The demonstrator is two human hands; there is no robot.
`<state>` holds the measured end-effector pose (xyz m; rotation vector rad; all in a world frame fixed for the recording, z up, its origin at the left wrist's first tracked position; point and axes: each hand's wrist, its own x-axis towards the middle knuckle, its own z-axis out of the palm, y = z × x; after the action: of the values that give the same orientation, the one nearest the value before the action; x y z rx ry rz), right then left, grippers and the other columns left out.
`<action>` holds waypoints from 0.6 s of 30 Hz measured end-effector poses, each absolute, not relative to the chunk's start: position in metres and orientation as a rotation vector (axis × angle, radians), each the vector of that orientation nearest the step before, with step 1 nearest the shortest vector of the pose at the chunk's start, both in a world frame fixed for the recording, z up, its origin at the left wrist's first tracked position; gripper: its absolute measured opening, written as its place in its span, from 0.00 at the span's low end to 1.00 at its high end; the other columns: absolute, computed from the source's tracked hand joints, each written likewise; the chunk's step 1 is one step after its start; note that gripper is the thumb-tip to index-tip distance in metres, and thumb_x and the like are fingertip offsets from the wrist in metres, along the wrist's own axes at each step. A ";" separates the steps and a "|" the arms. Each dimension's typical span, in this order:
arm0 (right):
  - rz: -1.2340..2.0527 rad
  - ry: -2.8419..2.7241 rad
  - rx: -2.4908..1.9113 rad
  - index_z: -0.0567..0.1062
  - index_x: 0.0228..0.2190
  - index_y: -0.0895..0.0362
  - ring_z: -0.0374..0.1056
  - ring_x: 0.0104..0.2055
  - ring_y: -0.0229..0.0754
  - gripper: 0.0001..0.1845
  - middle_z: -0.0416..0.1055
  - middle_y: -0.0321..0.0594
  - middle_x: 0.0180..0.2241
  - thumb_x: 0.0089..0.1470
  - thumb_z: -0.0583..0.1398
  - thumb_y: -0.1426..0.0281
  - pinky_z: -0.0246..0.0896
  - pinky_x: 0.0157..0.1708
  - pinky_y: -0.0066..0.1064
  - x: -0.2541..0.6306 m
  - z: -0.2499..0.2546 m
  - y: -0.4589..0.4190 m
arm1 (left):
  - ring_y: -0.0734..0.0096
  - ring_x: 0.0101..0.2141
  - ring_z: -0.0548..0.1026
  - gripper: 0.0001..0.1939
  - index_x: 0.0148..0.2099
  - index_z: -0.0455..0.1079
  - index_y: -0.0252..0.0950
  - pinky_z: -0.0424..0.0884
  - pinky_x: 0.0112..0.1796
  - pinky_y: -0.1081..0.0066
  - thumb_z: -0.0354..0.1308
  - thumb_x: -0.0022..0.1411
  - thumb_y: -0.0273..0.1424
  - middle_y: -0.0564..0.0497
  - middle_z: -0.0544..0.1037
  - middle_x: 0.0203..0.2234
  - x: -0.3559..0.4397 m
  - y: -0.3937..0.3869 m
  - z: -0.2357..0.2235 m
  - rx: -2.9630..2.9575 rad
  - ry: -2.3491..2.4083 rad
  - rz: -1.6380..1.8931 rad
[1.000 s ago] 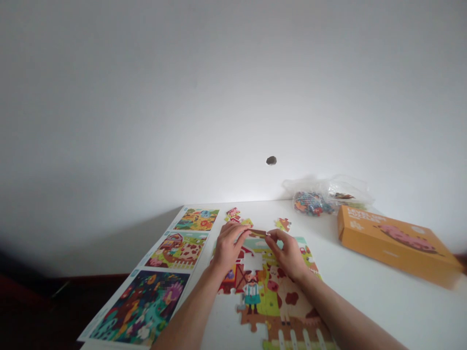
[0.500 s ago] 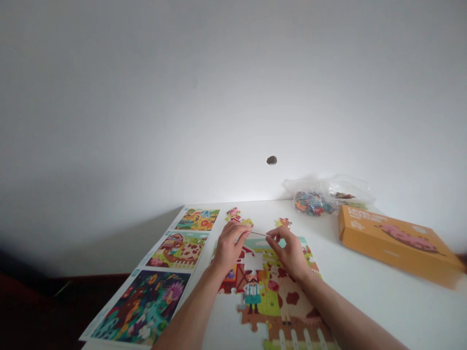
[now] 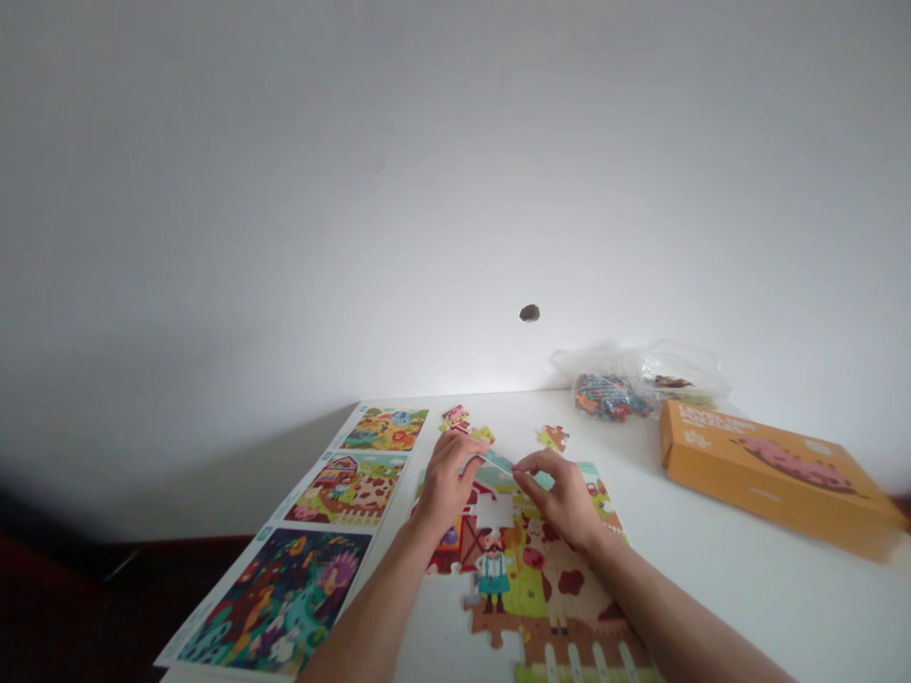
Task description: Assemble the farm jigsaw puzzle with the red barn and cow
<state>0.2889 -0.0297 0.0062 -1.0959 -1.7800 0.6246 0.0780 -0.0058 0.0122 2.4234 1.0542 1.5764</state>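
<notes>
Between my two hands a puzzle piece (image 3: 497,463) is held up, tilted so that mostly its thin edge shows. My left hand (image 3: 445,482) pinches its left end, and my right hand (image 3: 559,491) pinches the right end. Below them lies a partly joined farm jigsaw puzzle (image 3: 569,588) with a spotted cow, a farmer, a red barn and a white fence. A square gap showing white table sits above the farmer, and the lower left part is bare too. My hands and forearms cover some of the puzzle.
Loose puzzle pieces (image 3: 455,415) lie behind my left hand, and another loose piece (image 3: 553,437) lies behind my right. Picture sheets (image 3: 342,489) line the table's left edge. At the back right are clear bags of pieces (image 3: 612,394) and an orange puzzle box (image 3: 769,465).
My right hand has shifted slightly left and down, closer to my left hand. The held piece has tilted, and a little more of its face shows.
</notes>
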 end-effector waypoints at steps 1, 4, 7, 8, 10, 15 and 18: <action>0.621 -1.781 -1.096 0.78 0.31 0.54 0.70 0.37 0.44 0.10 0.77 0.40 0.33 0.59 0.60 0.63 0.64 0.42 0.34 0.289 0.006 -0.030 | 0.65 0.41 0.74 0.09 0.39 0.70 0.40 0.73 0.44 0.61 0.54 0.65 0.20 0.51 0.78 0.35 0.078 -0.006 0.012 2.428 1.050 1.579; 0.627 -1.780 -1.118 0.78 0.31 0.54 0.70 0.37 0.44 0.10 0.77 0.40 0.32 0.59 0.60 0.63 0.64 0.41 0.34 0.289 0.006 -0.030 | 0.65 0.41 0.75 0.10 0.40 0.70 0.40 0.73 0.44 0.62 0.53 0.64 0.20 0.51 0.78 0.35 0.078 -0.006 0.012 2.434 1.058 1.580; 0.630 -1.777 -1.114 0.78 0.31 0.54 0.70 0.37 0.44 0.10 0.77 0.40 0.33 0.60 0.59 0.62 0.63 0.41 0.34 0.290 0.006 -0.030 | 0.65 0.41 0.75 0.10 0.40 0.70 0.40 0.72 0.45 0.62 0.54 0.64 0.20 0.51 0.78 0.35 0.076 -0.005 0.010 2.446 1.060 1.578; 0.624 -1.770 -1.111 0.78 0.31 0.54 0.70 0.38 0.45 0.11 0.77 0.40 0.33 0.60 0.59 0.62 0.63 0.42 0.34 0.290 0.006 -0.030 | 0.65 0.41 0.75 0.10 0.40 0.70 0.40 0.72 0.45 0.62 0.54 0.64 0.20 0.51 0.78 0.36 0.075 -0.005 0.009 2.448 1.063 1.578; 0.595 -1.735 -1.113 0.77 0.31 0.54 0.71 0.38 0.45 0.13 0.77 0.40 0.33 0.61 0.58 0.61 0.63 0.42 0.33 0.290 0.005 -0.029 | 0.65 0.41 0.75 0.09 0.40 0.70 0.40 0.72 0.45 0.62 0.54 0.64 0.21 0.50 0.78 0.36 0.074 -0.004 0.008 2.441 1.080 1.588; 0.515 -1.604 -1.202 0.74 0.27 0.55 0.69 0.32 0.43 0.17 0.74 0.38 0.28 0.62 0.56 0.58 0.60 0.36 0.31 0.292 0.002 -0.025 | 0.66 0.40 0.75 0.04 0.39 0.70 0.38 0.71 0.45 0.64 0.56 0.65 0.25 0.50 0.77 0.34 0.071 -0.002 0.005 2.364 1.198 1.654; 0.492 -1.552 -1.271 0.72 0.23 0.55 0.67 0.29 0.42 0.21 0.71 0.37 0.24 0.62 0.54 0.56 0.58 0.33 0.32 0.294 0.000 -0.023 | 0.67 0.38 0.75 0.01 0.39 0.69 0.38 0.72 0.43 0.66 0.58 0.65 0.28 0.51 0.76 0.34 0.072 0.000 0.003 2.289 1.318 1.710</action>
<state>0.2937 -0.0227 -0.0002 -1.2706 -1.5522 0.4923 0.0717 0.0000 0.0029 2.2890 1.3182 1.7095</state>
